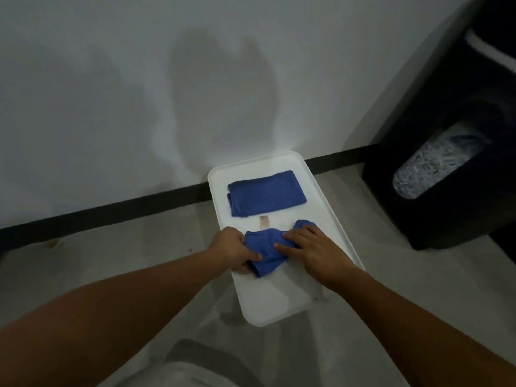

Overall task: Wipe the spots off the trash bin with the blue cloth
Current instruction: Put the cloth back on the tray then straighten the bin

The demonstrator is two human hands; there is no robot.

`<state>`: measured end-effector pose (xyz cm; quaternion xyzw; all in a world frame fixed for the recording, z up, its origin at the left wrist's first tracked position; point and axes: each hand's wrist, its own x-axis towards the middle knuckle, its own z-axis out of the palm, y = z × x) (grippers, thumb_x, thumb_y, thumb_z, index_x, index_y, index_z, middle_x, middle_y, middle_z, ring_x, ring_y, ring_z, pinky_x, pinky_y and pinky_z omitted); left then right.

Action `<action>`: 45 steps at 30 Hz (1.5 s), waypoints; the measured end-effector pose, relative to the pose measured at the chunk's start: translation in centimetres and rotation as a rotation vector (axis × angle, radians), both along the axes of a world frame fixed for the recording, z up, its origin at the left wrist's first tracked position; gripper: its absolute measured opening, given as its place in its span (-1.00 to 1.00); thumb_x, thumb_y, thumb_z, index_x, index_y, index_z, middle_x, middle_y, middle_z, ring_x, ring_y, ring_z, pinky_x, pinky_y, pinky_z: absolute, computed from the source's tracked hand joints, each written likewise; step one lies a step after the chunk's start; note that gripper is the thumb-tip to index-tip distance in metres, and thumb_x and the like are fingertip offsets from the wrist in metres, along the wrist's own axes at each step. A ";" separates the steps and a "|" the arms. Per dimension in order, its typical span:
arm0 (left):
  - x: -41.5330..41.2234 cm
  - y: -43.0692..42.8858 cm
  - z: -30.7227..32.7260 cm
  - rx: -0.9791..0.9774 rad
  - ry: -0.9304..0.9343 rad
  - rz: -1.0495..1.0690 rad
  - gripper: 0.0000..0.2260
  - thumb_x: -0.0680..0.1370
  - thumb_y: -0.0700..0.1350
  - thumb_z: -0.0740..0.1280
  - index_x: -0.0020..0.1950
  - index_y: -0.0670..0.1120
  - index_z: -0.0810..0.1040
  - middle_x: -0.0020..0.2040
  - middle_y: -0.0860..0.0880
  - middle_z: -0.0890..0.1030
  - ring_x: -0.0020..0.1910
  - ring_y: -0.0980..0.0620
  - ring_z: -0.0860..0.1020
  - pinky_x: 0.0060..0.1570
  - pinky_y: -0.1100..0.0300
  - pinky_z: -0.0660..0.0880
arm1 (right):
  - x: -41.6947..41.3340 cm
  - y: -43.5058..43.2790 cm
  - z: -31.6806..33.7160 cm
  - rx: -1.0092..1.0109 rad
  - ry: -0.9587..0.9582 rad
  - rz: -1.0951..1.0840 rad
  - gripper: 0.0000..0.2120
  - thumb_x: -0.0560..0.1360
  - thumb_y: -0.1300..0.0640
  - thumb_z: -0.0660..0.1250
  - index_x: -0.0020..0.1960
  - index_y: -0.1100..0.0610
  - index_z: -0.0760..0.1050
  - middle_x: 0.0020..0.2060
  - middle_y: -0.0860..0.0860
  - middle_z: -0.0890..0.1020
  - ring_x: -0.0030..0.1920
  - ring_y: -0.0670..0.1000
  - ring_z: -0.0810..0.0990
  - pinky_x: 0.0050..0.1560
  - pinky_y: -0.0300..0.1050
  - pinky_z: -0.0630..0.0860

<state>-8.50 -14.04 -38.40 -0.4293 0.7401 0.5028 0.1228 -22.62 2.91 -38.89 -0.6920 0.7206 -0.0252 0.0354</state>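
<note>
The crumpled blue cloth point(265, 251) lies on the white rectangular plastic trash bin lid point(279, 297), lower centre of the frame. The left hand point(233, 251) grips its left edge, fingers curled shut; fingertips are hidden beneath fabric. The right hand point(312, 251) presses flat on it, fingers extended. A second folded blue cloth point(266, 194) rests above. Spots are indistinct. A black bin point(446, 191), upper right, is cut off.
</note>
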 end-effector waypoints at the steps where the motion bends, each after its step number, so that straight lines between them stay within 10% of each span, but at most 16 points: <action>1: 0.0 0.2 -0.4 -0.055 -0.019 -0.052 -0.68 0.33 -0.04 0.57 -0.18 -0.28 0.63 -0.24 -0.22 0.68 -0.15 -0.20 0.68 -0.13 0.00 0.63 | -0.1 0.2 -0.7 -0.009 -0.001 0.005 -0.47 0.31 0.26 0.51 0.25 0.07 0.49 0.14 0.19 0.59 0.14 0.21 0.55 0.16 0.15 0.45; 7: 1.5 -0.2 1.6 -0.263 -0.108 -0.100 -0.63 0.36 0.16 0.52 -0.17 -0.13 0.55 -0.39 -0.04 0.59 -0.55 0.10 0.56 -0.46 0.21 0.56 | 1.1 -0.6 -1.0 -0.034 -0.034 -0.089 -0.56 0.33 0.22 0.47 0.19 0.08 0.54 0.14 0.16 0.60 0.16 0.18 0.54 0.25 0.15 0.33; 16: 19.4 -2.0 11.3 -0.609 -0.011 0.000 -0.26 0.42 0.38 0.27 0.51 0.10 0.21 0.51 0.08 0.31 0.43 0.09 0.31 0.38 0.13 0.30 | 13.5 -13.4 8.5 -0.162 -0.298 0.263 -0.50 0.51 -0.10 0.20 0.41 -0.01 0.24 0.36 0.03 0.40 0.38 -0.01 0.27 0.35 -0.10 0.08; 21: 30.8 0.0 15.4 -0.735 -0.044 0.283 -0.22 0.42 0.41 0.20 0.55 0.16 0.06 0.58 0.11 0.12 0.52 0.13 0.13 0.44 0.13 0.19 | 24.4 -19.4 12.6 -0.116 -0.313 0.527 -0.35 0.46 -0.28 0.12 0.46 -0.14 0.01 0.45 -0.02 0.25 0.42 -0.02 0.17 0.35 -0.07 0.07; 27: 44.0 4.1 15.9 -0.912 -0.005 0.995 -0.35 0.37 0.26 0.41 0.40 0.10 0.34 0.41 0.04 0.31 0.37 0.08 0.30 0.27 0.16 0.29 | 36.7 -22.9 12.5 0.217 -0.549 0.609 0.04 0.20 -0.49 0.29 0.42 -0.28 -0.29 0.50 -0.10 0.01 0.44 -0.06 -0.01 0.30 -0.03 0.03; 31: 49.3 4.7 12.0 -0.477 0.156 1.753 -0.48 0.51 0.05 0.38 0.42 -0.02 0.34 0.38 -0.12 0.40 0.31 -0.13 0.45 0.30 -0.07 0.41 | 41.1 -25.6 11.7 0.392 -0.745 0.434 0.16 0.06 -0.47 0.43 0.42 -0.26 -0.19 0.49 -0.06 0.06 0.44 0.05 0.10 0.32 0.10 0.18; 35: 49.7 3.2 8.8 0.006 0.476 1.966 -0.60 0.61 -0.08 0.27 0.44 -0.06 0.33 0.24 -0.19 0.56 0.09 -0.13 0.58 -0.04 0.02 0.55 | 42.4 -26.8 10.6 0.460 -0.829 0.420 -0.07 0.11 -0.43 0.45 0.35 -0.28 0.08 0.36 -0.05 0.33 0.28 0.04 0.40 0.21 0.03 0.44; 39: 50.1 2.2 8.4 -0.063 0.526 2.026 -0.69 0.49 -0.37 0.26 -0.24 0.04 0.56 -0.21 -0.10 0.66 -0.20 -0.11 0.64 -0.36 0.11 0.59 | 42.9 -26.2 10.2 0.448 -0.829 0.459 -0.14 0.06 -0.38 0.51 0.22 -0.43 0.11 0.28 -0.10 0.36 0.17 -0.06 0.44 0.11 -0.03 0.51; 45: 51.2 2.5 8.4 -0.170 0.492 1.930 -0.62 0.42 -0.47 0.24 -0.22 0.03 0.61 -0.18 -0.14 0.69 -0.12 -0.20 0.66 -0.11 -0.13 0.64 | 42.9 -25.1 9.2 0.415 -0.693 0.459 0.24 -0.04 -0.36 0.54 0.43 -0.20 -0.12 0.39 -0.02 0.18 0.33 0.07 0.28 0.28 0.17 0.38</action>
